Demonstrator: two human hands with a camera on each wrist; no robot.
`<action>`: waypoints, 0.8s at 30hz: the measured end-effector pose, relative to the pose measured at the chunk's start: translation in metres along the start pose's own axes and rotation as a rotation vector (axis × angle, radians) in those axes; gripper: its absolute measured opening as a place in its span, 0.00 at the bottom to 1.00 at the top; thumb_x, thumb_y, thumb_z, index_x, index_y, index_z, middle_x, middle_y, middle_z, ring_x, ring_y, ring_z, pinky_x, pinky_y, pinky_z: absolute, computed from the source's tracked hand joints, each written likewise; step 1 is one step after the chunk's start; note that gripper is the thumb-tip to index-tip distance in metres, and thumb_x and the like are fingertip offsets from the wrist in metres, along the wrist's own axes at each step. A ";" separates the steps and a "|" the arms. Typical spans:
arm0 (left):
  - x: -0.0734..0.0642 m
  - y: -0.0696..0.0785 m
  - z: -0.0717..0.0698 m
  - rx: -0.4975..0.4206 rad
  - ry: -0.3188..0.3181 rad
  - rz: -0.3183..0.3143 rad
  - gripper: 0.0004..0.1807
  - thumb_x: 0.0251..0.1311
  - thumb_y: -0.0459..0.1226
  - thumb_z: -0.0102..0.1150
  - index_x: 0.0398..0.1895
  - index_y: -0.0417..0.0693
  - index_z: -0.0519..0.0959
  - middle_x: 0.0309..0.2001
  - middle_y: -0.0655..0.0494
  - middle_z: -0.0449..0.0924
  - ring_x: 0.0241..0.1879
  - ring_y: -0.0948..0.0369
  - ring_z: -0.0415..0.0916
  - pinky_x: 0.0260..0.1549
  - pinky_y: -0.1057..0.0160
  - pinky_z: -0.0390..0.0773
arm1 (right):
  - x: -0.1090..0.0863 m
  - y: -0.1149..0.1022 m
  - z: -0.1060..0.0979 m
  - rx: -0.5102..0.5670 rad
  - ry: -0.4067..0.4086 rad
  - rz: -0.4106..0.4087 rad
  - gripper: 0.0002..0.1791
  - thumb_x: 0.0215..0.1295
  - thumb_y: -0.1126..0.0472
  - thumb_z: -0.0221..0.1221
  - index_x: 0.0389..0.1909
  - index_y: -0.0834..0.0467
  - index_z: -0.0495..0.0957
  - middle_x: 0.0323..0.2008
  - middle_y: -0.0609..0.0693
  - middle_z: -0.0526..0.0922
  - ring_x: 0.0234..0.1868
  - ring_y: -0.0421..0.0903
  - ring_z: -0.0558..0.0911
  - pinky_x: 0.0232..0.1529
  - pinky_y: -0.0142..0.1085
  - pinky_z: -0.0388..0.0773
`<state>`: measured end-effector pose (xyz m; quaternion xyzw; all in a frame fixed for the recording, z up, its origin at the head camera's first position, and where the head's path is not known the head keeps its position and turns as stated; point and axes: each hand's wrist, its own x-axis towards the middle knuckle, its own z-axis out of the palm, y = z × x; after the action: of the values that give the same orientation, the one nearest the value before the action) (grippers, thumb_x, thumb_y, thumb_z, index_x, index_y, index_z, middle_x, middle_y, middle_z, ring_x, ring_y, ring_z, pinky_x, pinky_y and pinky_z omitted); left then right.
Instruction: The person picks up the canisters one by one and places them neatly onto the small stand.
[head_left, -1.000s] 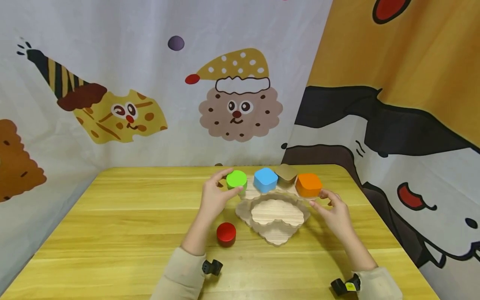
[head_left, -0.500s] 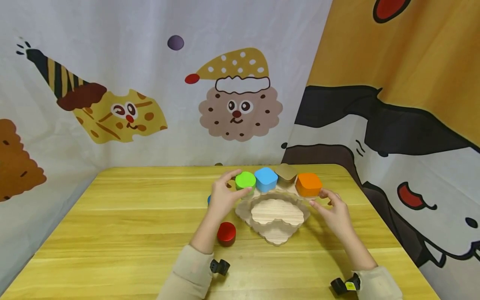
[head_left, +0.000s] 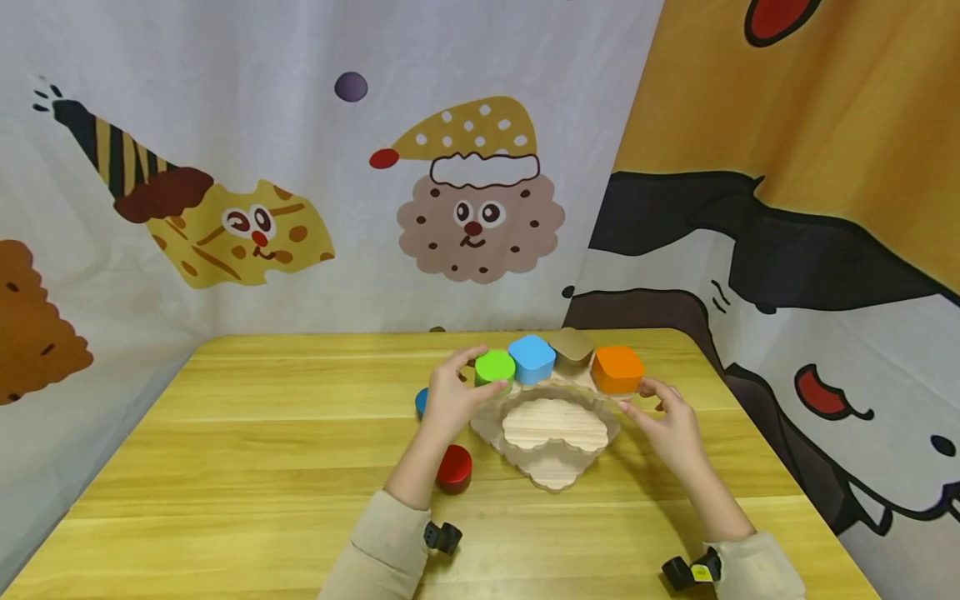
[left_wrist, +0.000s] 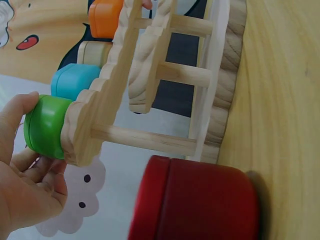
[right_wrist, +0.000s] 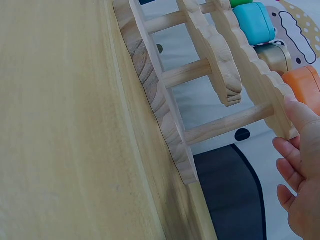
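A wooden tiered rack [head_left: 555, 475] of scalloped boards joined by dowels stands on the table. My left hand [head_left: 450, 400] pinches a green round block [head_left: 495, 365] between thumb and fingers, at the left end of the top board [left_wrist: 97, 107]; in the left wrist view the block's base is right at that board. Beside it on the top board sit a light blue rounded block [head_left: 532, 358], a tan block [head_left: 572, 350] and an orange block [head_left: 618, 369]. My right hand [head_left: 670, 427] grips the board's right end, thumb [right_wrist: 300, 112] above and fingers [right_wrist: 287, 150] below, close to the orange block.
A red round block [head_left: 454, 469] stands on the wooden table [head_left: 247, 467], left of the rack and beside my left forearm. Part of a darker blue piece [head_left: 422, 403] shows behind my left hand. A printed curtain [head_left: 300, 250] hangs behind the table's far edge.
My left hand has moved right and slightly toward me with the green block, closing the gap to the light blue block. The darker blue piece has come into view. My right hand is still.
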<state>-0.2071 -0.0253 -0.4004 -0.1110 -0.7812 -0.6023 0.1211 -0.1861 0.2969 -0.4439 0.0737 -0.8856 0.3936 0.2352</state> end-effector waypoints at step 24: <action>-0.002 -0.004 -0.005 0.019 -0.026 0.009 0.34 0.46 0.41 0.75 0.59 0.48 0.76 0.51 0.57 0.77 0.50 0.55 0.70 0.47 0.48 0.69 | 0.000 -0.001 -0.001 0.012 -0.002 -0.006 0.21 0.58 0.62 0.67 0.48 0.69 0.75 0.41 0.62 0.77 0.45 0.56 0.72 0.42 0.48 0.64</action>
<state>-0.2066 -0.0311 -0.4039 -0.1214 -0.7880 -0.5926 0.1147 -0.1854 0.2966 -0.4428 0.0783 -0.8833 0.3982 0.2349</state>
